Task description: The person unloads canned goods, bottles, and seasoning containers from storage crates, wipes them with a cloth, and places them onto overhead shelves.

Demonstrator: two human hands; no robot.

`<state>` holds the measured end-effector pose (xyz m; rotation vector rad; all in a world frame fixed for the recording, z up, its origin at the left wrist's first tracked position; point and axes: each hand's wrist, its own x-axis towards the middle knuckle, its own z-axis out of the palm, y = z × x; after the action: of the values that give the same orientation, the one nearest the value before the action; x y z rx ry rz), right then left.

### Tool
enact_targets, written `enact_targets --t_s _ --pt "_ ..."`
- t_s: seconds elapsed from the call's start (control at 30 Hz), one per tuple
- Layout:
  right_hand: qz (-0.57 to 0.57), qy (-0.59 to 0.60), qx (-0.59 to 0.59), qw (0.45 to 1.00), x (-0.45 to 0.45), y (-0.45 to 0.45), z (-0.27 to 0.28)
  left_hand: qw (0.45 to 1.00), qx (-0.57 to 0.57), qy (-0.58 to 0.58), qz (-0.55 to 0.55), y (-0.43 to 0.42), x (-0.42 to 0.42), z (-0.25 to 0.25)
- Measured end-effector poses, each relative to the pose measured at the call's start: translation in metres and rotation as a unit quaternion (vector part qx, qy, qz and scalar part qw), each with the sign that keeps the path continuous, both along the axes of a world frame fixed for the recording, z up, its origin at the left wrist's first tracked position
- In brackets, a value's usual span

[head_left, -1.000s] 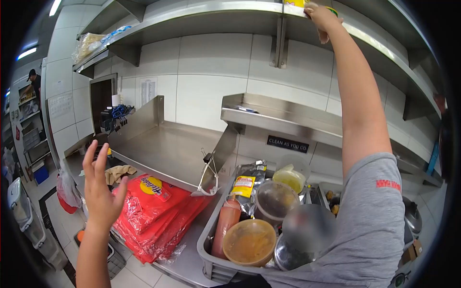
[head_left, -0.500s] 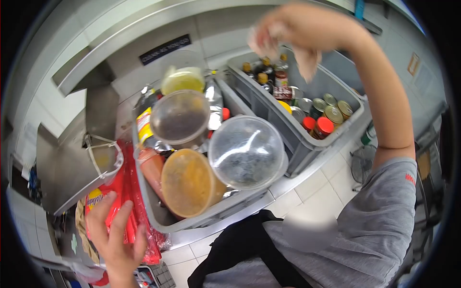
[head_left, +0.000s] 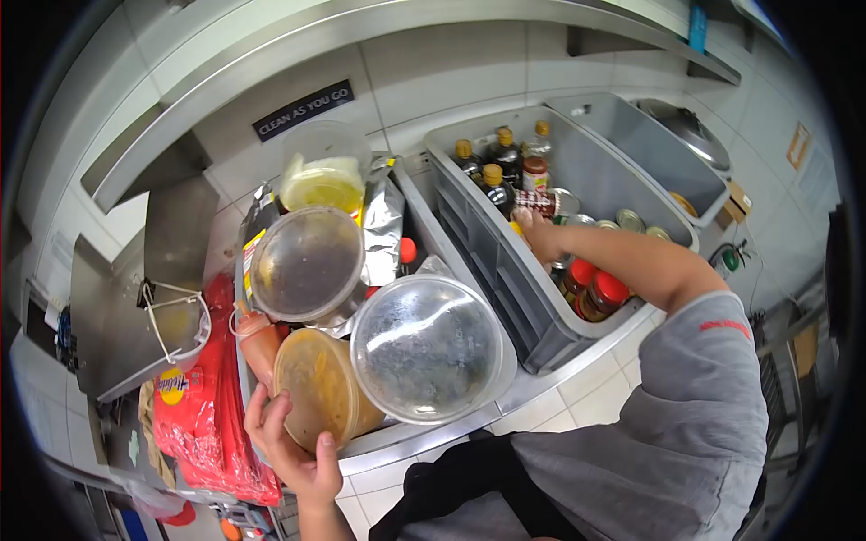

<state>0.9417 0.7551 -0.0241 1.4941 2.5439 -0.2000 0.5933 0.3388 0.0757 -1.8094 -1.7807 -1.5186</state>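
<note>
This is a kitchen, and a commercial one by the look of it. A sign [head_left: 303, 111] on the wall tiles [head_left: 442, 72] says "CLEAN AS YOU GO." Above it runs a metal shelf [head_left: 505, 11]; below it, lidded food tubs [head_left: 426, 347] crowd a gray crate [head_left: 451, 261]; to its right, another holds sauce bottles [head_left: 497, 189], red-lidded jars [head_left: 603, 296] and cans [head_left: 630, 219].

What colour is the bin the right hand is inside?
The bin is grey, best seen in the head view.
</note>
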Motion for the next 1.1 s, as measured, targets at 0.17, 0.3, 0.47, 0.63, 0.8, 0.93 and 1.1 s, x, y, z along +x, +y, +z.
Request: enact_targets --t_s 0.17,0.3,0.47,0.63,0.8,0.93,1.1 --pt "0.04 0.04 0.014 0.998 -0.001 0.001 -0.006 0.998 -0.015 0.025 0.051 0.006 0.009 0.005" --pt "0.063 0.033 -0.024 0.997 0.002 0.003 0.002 0.998 0.021 -0.005 0.056 0.005 0.011 0.002" --pt "0.075 0.067 -0.025 0.995 0.019 -0.009 0.067 0.996 0.052 -0.059 0.043 0.0 0.004 0.001" --pt "0.048 0.159 0.095 0.982 0.019 -0.112 0.229 0.996 0.082 -0.012 0.034 0.004 0.012 0.012" --pt "0.14 0.228 0.243 0.932 -0.007 -0.244 0.34 0.979 0.161 0.033 -0.118 0.021 0.052 0.073" --pt "0.323 0.246 0.288 0.867 -0.042 -0.33 0.368 0.97 0.095 0.054 -0.219 0.057 0.086 0.125" --pt "0.446 0.235 0.324 0.801 -0.113 -0.367 0.33 0.925 0.176 -0.157 -0.299 0.026 0.055 0.08"
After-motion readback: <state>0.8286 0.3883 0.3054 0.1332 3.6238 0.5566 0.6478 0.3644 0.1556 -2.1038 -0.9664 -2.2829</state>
